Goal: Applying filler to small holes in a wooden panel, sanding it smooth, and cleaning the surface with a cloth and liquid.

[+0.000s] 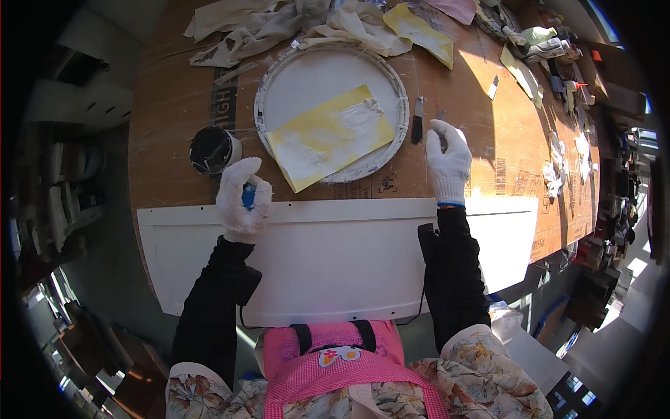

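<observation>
Cardboard sheeting covers the tabletop [174, 105], with printed black lettering and barcode marks left of and below the round white putty-smeared tray [279, 77]. Just below that tray, the left hand [241, 199] has its grip clenched around a small blue object [248, 195], probably light, rigid and best pinched at its sides. Right of the tray, the right hand [449, 162] rests released beside a dark-handled scraper [417, 120].

Hard sunlight from your right: glare bleaches the white panel [335, 258] and the worktop [488, 140] at that end, sharp shadows fall leftward. Centre sharp; fisheye bends edges, corners go black, left surroundings dim.
</observation>
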`<state>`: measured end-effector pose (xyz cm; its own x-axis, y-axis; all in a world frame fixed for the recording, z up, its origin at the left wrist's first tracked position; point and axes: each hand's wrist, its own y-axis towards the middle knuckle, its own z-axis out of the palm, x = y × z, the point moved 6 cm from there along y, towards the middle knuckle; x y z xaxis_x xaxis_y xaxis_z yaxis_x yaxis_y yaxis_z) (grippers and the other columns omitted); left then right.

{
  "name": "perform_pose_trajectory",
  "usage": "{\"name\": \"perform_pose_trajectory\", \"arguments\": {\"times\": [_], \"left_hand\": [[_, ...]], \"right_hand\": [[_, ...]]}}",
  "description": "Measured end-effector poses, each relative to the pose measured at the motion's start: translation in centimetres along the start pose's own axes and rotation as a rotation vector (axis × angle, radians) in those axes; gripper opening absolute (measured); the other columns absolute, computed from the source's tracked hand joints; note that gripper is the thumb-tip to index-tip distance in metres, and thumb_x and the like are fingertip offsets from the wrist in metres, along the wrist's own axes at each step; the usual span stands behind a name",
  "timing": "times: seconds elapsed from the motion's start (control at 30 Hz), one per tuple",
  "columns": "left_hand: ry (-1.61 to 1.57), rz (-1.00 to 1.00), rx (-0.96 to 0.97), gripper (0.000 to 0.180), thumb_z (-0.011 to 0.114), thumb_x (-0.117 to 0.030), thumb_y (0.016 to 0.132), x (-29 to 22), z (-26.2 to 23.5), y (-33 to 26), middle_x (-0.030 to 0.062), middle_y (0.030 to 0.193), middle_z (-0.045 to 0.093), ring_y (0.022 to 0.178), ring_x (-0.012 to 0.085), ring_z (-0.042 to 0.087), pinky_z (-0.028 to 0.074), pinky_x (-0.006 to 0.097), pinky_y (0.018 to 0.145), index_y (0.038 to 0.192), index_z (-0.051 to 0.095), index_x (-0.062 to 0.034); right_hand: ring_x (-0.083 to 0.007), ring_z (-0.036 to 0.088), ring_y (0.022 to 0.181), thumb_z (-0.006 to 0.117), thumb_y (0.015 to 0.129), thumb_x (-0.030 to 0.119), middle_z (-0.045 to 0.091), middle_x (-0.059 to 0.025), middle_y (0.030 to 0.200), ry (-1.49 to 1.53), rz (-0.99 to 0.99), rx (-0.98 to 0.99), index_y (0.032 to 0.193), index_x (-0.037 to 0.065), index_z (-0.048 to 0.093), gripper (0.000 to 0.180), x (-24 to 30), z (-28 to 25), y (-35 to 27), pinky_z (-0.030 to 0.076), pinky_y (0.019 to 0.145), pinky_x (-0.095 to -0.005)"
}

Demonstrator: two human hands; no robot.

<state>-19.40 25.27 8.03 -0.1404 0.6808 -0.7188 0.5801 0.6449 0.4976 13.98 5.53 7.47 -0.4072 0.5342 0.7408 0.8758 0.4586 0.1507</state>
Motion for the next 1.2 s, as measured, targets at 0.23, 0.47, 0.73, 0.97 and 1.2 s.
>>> {"name": "perform_pose_trajectory", "arguments": {"times": [0.23, 0.47, 0.73, 0.97, 1.2], "left_hand": [[-1.190, -1.045, 0.089, 0.058, 0.045, -0.053, 0.106, -6.8, 4.7, -4.5, 0.0116, 0.126, 0.059, 0.109, 0.0193, 0.060, 0.051, 0.036, 0.093, 0.135, 0.053, -0.0027], [-1.444, -1.055, 0.057, 0.091, 0.029, -0.073, 0.101, -8.4, 7.9, -4.4, 0.0143, 0.137, 0.052, 0.128, 0.0264, 0.050, 0.038, 0.044, 0.114, 0.148, 0.041, 0.0043], [-1.124, -0.873, 0.182, 0.096, 0.025, -0.078, 0.099, -7.8, 7.1, -4.5, 0.0134, 0.138, 0.051, 0.127, 0.0243, 0.050, 0.037, 0.039, 0.112, 0.145, 0.045, 0.0036], [-0.803, -0.751, 0.061, 0.069, 0.027, -0.058, 0.107, -3.1, 3.9, -3.7, 0.0120, 0.139, 0.057, 0.122, 0.0230, 0.056, 0.045, 0.037, 0.101, 0.141, 0.054, -0.0045], [0.122, 0.143, 0.184, 0.050, 0.055, -0.039, 0.101, 0.4, 1.9, 1.4, 0.0198, 0.138, 0.057, 0.126, 0.0386, 0.055, 0.042, 0.047, 0.110, 0.136, 0.058, -0.0042]], "right_hand": [[-0.0142, 0.063, 0.081, 0.079, 0.080, 0.006, 0.065, -0.0073, 0.104, 0.279, -0.297, 0.502, 0.128, 0.006, 0.065, 0.049, 12.1, 1.2, -13.8, 0.052, 0.073, -0.0274], [-0.0201, 0.064, 0.091, 0.085, 0.071, 0.009, 0.058, -0.0103, 0.115, 0.204, -0.260, 0.413, 0.127, 0.009, 0.065, 0.060, 13.1, 1.8, -15.2, 0.055, 0.078, -0.0321], [-0.0196, 0.063, 0.092, 0.081, 0.077, 0.002, 0.061, -0.0091, 0.114, 0.254, -0.201, 0.376, 0.112, 0.006, 0.071, 0.037, 11.6, 2.0, -15.2, 0.054, 0.079, -0.0302], [-0.0216, 0.058, 0.081, 0.055, 0.100, 0.023, 0.060, -0.0117, 0.097, 1.492, 0.913, 0.621, 0.127, 0.004, 0.054, 0.033, 8.0, 4.3, -15.5, 0.049, 0.077, -0.0333], [-0.0250, 0.060, 0.083, 0.057, 0.101, 0.024, 0.060, -0.0145, 0.098, 1.666, 1.096, 0.534, 0.120, 0.000, 0.055, 0.031, 6.0, 5.0, -13.4, 0.051, 0.073, -0.0340]]}}
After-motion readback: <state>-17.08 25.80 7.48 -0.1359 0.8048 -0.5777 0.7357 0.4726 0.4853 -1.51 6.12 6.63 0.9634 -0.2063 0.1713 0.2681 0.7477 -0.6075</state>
